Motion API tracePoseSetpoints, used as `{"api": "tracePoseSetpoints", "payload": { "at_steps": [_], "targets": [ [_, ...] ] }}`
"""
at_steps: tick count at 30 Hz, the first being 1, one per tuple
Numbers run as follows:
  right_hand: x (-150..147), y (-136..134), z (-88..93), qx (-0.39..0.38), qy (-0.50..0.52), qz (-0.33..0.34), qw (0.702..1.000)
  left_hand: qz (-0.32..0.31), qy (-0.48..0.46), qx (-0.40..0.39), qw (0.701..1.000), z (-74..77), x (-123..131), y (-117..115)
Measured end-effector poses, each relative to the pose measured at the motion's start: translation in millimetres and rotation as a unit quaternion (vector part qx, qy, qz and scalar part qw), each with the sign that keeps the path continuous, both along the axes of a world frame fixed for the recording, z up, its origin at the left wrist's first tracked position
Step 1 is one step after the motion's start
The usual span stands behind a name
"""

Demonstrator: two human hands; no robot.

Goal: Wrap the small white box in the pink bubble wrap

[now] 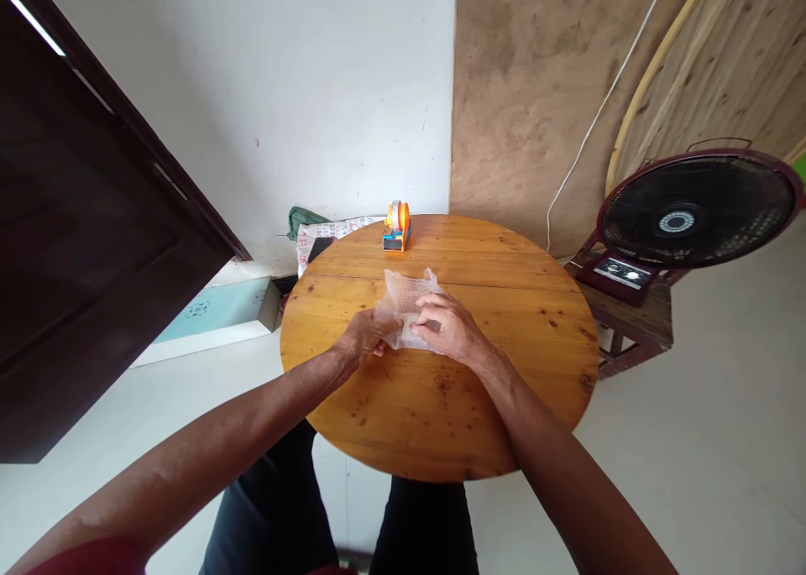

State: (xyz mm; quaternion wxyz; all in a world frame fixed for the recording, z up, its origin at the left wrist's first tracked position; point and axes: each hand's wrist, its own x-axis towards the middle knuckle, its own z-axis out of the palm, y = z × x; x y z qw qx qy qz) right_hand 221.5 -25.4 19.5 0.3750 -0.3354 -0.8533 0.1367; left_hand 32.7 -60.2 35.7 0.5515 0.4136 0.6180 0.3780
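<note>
Head view, entries listed left to right.

Item: dark door, standing well apart from the work.

Item: pale-blue box, below the tabletop's level; no hazard that we can name.

Item: printed sack, behind the far left rim of the round wooden tabletop.

Item: left hand, clamped on the near left edge of the bubble wrap, thumb above, fingers beneath. Risk, in our judgement: too hard a squeeze may burst bubbles; too slack a hold may let the film slide.

Item: tape dispenser, orange and blue, near the far rim. A careless reach could tip it over that rim, we think.

Item: bubble wrap, clear, over the middle of the tabletop between both hands; whether anything lies inside, we cannot tell. Being springy, it could unfold if released, or tear if pulled unevenly.

Item: right hand, fingers bent over the wrap; whether they pinch it, we cannot tell. A snagged fingertip might crease the film.

Item: electric fan, far right; any draught could lift loose film.
</note>
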Motion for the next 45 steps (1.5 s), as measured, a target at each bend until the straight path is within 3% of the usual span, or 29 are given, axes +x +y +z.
{"api": "tracePoseSetpoints", "payload": {
  "at_steps": [10,19,26,35,39,45],
  "targets": [
    [0,1,-2.3,0.028,-0.009,0.0,1.0,0.018,-0.004,0.028,0.999,-5.8,2,4],
    [0,1,-0.2,0.038,-0.031,0.002,0.999,0.015,0.032,0.007,0.999,1.0,2,3],
    [-1,-2,4.1,0.034,-0.04,0.006,0.999,0.024,0.104,0.037,0.994,11.3,12,6],
    [0,-2,5.9,0.02,-0.053,0.003,0.998,0.035,0.092,0.069,0.993,14.0,21,8],
    [0,-2,5.1,0.017,-0.058,-0.003,0.998,0.004,0.115,0.096,0.989,16.6,26,7],
    [2,-1,5.2,-0.006,-0.061,0.004,0.998,-0.121,0.163,0.058,0.977,32.5,19,7]
  ]
}}
